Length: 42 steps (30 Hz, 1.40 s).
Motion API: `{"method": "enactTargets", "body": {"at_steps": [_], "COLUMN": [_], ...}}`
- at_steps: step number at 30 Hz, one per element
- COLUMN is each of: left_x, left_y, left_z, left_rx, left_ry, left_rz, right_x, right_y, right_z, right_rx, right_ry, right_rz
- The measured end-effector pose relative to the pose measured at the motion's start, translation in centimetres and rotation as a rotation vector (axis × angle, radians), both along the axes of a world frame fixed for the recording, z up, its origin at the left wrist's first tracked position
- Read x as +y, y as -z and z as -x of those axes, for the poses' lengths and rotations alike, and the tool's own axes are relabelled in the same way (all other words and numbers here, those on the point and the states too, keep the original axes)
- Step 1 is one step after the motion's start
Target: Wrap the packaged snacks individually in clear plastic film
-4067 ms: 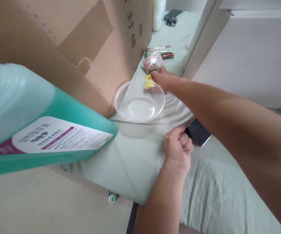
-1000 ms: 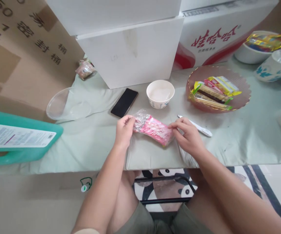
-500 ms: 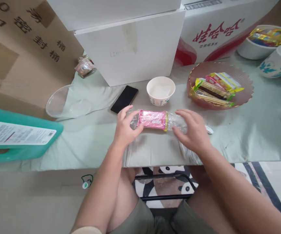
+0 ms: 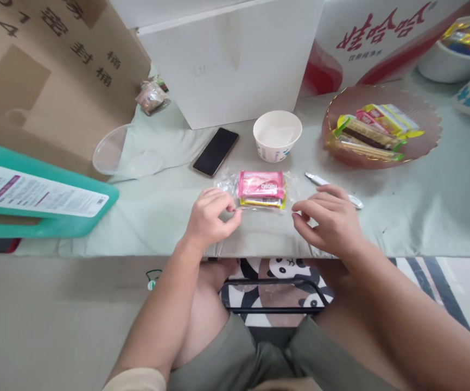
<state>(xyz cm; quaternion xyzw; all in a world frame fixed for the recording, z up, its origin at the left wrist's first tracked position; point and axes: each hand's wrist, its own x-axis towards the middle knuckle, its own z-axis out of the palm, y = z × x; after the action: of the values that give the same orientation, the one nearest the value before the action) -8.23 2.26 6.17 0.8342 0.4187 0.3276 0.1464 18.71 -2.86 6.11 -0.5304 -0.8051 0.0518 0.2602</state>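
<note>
A pink wafer packet [image 4: 261, 185] lies on a yellow-edged packet [image 4: 262, 202], both inside clear plastic film [image 4: 229, 183] on the cloth-covered table. At the near left corner of this bundle is my left hand [image 4: 213, 217], its thumb and fingertips pinched together on the film's edge. My right hand [image 4: 328, 221] is at the near right corner, fingers curled in and thumb against them. The film is so thin there that its exact hold is hard to see. Just behind my right hand lies a white utility knife [image 4: 315, 179], partly covered by the fingers.
Beyond the bundle stand a paper bowl [image 4: 278, 137] and a black phone [image 4: 216, 152]. A pink scalloped bowl [image 4: 418, 147] holds several wrapped snacks. A clear plastic lid [image 4: 110, 155], a teal jug [image 4: 96, 222] and a carton [image 4: 68, 108] are leftward; a white box [image 4: 239, 70] rises behind.
Both hands have gone from spread fingers over the film's ends to pinched fingers nearer me. The yellow-edged packet under the pink one and more of the knife now show. The view has tilted down.
</note>
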Motion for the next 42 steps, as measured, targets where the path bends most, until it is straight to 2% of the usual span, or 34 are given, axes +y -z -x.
{"method": "enactTargets", "body": {"at_steps": [4, 6, 9, 11, 14, 16, 19, 21, 22, 25, 27, 30, 33, 36, 42], "left_x": [-2.1, -2.6, -2.0, -1.0, 0.7, 1.8, 3.3, 4.1, 4.5, 5.3, 5.7, 6.0, 6.1, 5.7, 3.7], "left_y": [-0.1, 0.0, 0.7, 1.4, 2.3, 2.7, 2.7, 2.6, 2.5, 2.2, 2.1, 2.0, 1.8, 1.5, 1.1], "left_z": [0.7, 0.9, 1.0, 1.0, 0.9, 0.7, 0.1, -0.2, -0.4, -0.5, -0.4, -0.3, -0.1, 0.8, 2.1], "left_rx": [0.086, 0.093, 0.068, 0.081, 0.112, 0.057, -0.122, -0.291, -0.378, -0.560, -0.632, -0.751, -0.806, -0.723, -0.450], "left_ry": [0.007, -0.077, -0.234, -0.228, -0.159, -0.191, -0.276, -0.312, -0.330, -0.369, -0.365, -0.359, -0.454, -0.516, -0.354], "left_rz": [0.169, 0.179, 0.066, 0.059, 0.143, 0.142, 0.132, 0.222, 0.294, 0.450, 0.465, 0.589, 0.701, 0.752, 0.970], "right_x": [-1.0, -1.3, -0.8, 0.0, 1.6, 2.1, 1.6, 0.9, 0.7, 0.9, 1.8, 3.3, 4.2, 4.3, 4.6], "right_y": [0.4, 0.5, 0.7, 0.9, 1.1, 1.0, 0.5, 0.4, 0.4, 1.2, 2.1, 3.0, 3.3, 3.2, 2.9], "right_z": [-0.4, -0.3, 0.0, 0.1, -0.1, 0.0, 0.9, 2.0, 2.6, 4.3, 5.0, 5.4, 5.4, 5.4, 5.6], "right_rx": [-0.155, -0.227, -0.218, -0.136, -0.031, 0.066, 0.296, 0.377, 0.370, 0.248, 0.185, 0.098, 0.006, -0.012, 0.003], "right_ry": [-0.029, 0.037, 0.313, 0.482, 0.583, 0.597, 0.517, 0.362, 0.257, -0.071, -0.174, -0.136, -0.110, -0.103, -0.084], "right_rz": [0.269, 0.368, 0.366, 0.359, 0.419, 0.359, 0.057, -0.106, -0.127, -0.035, 0.015, 0.076, 0.195, 0.231, 0.264]}}
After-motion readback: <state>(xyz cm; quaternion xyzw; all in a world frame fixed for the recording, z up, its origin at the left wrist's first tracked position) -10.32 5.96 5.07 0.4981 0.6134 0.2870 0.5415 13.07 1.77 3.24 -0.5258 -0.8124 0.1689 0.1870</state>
